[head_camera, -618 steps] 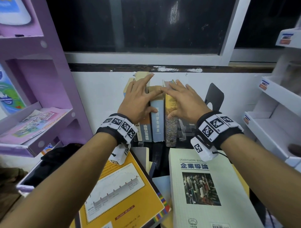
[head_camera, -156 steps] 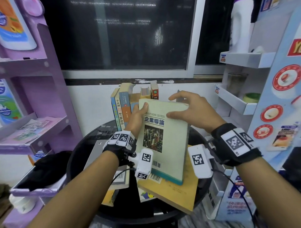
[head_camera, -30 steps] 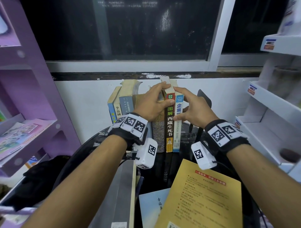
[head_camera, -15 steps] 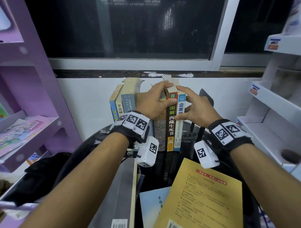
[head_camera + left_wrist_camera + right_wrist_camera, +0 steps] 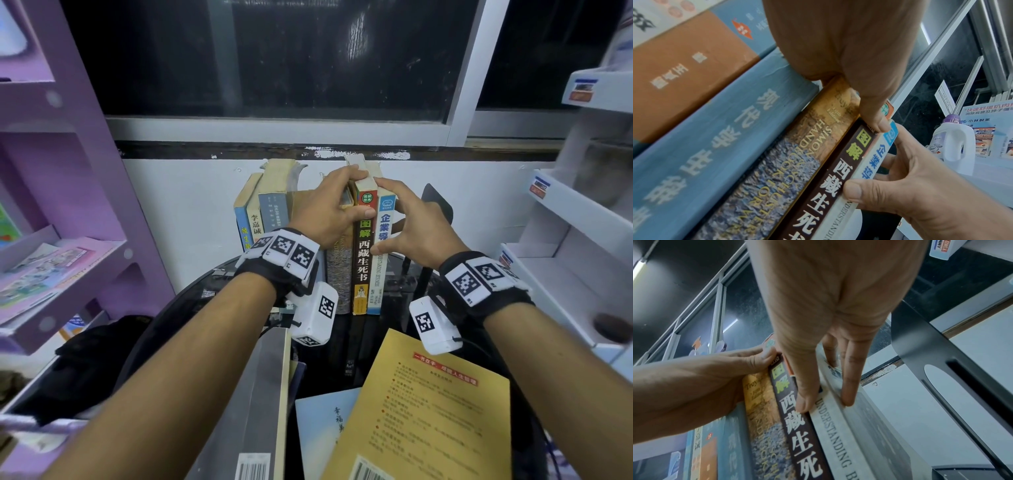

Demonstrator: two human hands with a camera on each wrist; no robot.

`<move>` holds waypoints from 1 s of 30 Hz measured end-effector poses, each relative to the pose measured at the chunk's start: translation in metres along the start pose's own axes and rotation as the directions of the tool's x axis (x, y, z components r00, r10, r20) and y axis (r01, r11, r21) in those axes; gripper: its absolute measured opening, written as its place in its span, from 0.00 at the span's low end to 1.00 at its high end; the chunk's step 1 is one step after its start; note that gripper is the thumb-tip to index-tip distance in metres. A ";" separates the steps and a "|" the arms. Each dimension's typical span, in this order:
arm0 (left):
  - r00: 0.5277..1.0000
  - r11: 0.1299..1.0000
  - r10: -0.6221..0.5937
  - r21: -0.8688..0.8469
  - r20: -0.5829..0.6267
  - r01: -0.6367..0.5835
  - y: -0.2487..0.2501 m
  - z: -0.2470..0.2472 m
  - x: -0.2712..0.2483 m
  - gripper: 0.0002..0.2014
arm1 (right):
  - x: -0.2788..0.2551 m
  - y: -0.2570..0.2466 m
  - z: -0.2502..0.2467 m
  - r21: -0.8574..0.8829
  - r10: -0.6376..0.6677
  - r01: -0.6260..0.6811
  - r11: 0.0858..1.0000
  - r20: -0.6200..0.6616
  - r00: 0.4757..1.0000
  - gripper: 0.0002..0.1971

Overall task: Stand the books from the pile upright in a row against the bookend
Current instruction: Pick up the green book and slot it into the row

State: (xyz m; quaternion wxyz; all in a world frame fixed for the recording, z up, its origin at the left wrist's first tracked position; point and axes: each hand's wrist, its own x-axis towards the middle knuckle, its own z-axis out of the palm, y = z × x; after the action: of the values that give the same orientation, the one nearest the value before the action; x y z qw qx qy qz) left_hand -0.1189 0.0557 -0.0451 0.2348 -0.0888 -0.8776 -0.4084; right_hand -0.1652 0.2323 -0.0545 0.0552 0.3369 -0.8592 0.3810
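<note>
White spine of the last book (image 5: pixel 383 253) sits in the right hand (image 5: pixel 409 233), thumb in front, fingers on its cover. The left hand (image 5: pixel 329 212) grips the brown book (image 5: pixel 363 260) beside it. Both stand upright on the counter (image 5: pixel 387 308). The black bookend (image 5: pixel 440 209) is just right, apart from them.

- I see the row of books (image 5: pixel 310 240) upright at the back of the bench (image 5: pixel 387 308), against the wall.
- Bookend (image 5: pixel 436 209) right of the row, apart from it.
- Loose pile (image 5: pixel 424 411) flat in front, nearer me.
- Shelf units (image 5: pixel 68 171) flank both sides.
</note>
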 end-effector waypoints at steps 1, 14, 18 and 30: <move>1.000 1.000 -0.003 -0.001 0.001 0.003 0.001 0.000 0.000 0.27 | 0.000 0.000 0.000 0.003 0.005 -0.005 1.000 -0.003 1.000 0.52; 0.997 0.999 -0.042 -0.031 0.058 0.044 0.014 -0.004 -0.014 0.29 | -0.008 -0.013 -0.002 0.014 0.085 -0.085 0.996 0.014 0.996 0.51; 0.999 0.998 -0.022 0.053 0.043 0.020 0.015 -0.005 -0.027 0.31 | -0.016 -0.018 0.000 0.022 0.112 -0.113 0.993 0.014 0.994 0.51; 0.999 0.982 -0.011 0.190 0.038 0.004 0.045 -0.017 -0.071 0.32 | -0.056 -0.040 -0.009 0.006 0.127 -0.128 0.992 0.081 0.989 0.49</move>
State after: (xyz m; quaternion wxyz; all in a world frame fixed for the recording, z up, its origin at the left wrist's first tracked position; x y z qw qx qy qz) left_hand -0.0360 0.0749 -0.0398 0.2235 -0.0707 -0.9173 -0.3220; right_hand -0.0990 0.2496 -0.0432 -0.0059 0.2967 -0.8785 0.3744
